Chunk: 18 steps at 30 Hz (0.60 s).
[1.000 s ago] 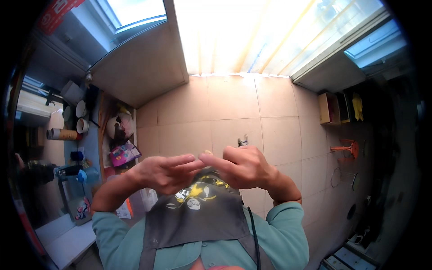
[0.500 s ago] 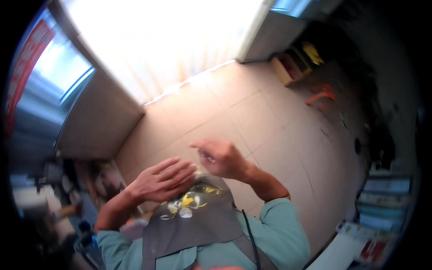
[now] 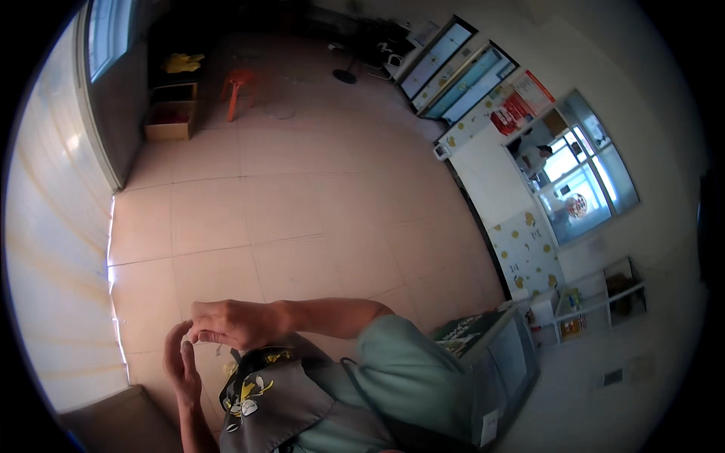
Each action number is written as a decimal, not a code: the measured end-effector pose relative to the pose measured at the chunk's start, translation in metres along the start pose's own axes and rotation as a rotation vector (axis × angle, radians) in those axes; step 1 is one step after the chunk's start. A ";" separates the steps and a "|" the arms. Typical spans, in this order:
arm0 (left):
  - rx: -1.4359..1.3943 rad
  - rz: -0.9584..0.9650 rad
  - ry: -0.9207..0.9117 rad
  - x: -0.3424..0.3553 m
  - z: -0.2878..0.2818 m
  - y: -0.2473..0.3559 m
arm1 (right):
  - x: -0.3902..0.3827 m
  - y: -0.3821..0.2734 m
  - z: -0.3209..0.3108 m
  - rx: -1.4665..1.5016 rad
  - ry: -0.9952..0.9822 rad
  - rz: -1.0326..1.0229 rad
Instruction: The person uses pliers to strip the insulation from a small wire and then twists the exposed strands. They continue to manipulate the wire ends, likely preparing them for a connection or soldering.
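My two hands meet in front of the apron at the lower left. My left hand (image 3: 181, 361) is raised with its fingers bent in a curve and a gap between them and the thumb. Over its fingertips lies my right hand (image 3: 238, 325), with its fingers curled together and pointing left. Whether anything small is between the right fingers is hidden. Below the hands hangs a grey apron (image 3: 291, 400) with a yellow and white print, worn over a green sleeve (image 3: 415, 370).
A pale curtain (image 3: 53, 226) hangs at the left. Farther back are an orange stool (image 3: 240, 79) and a cardboard box (image 3: 168, 130). A counter wall with windows (image 3: 581, 189) runs along the right, above shelves (image 3: 581, 302). A glass-sided cabinet (image 3: 502, 370) stands beside my right arm.
My view has swung to the right, putting the curtain at the left and bringing the counter wall into view. My hands, apart before, now touch at the fingers.
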State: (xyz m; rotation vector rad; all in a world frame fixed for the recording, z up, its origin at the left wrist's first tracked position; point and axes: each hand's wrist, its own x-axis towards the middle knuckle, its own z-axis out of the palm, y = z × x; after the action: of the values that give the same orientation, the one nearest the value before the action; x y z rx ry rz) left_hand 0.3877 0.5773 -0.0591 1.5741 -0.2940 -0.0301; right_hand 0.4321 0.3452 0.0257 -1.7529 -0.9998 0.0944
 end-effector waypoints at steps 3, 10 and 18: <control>-0.054 0.047 -0.054 0.014 0.010 0.009 | 0.000 -0.022 0.000 -0.264 0.138 -0.184; -0.310 -0.080 -0.406 0.050 0.031 0.030 | -0.015 -0.014 -0.021 -0.243 0.151 0.028; 0.338 0.025 -0.181 0.078 0.062 0.062 | -0.025 0.025 -0.052 0.498 0.264 0.561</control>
State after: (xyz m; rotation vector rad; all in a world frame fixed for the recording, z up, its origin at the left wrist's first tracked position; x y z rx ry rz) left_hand 0.4403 0.5006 0.0133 1.9066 -0.4799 -0.1086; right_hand 0.4562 0.2878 0.0174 -1.4818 -0.2386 0.4188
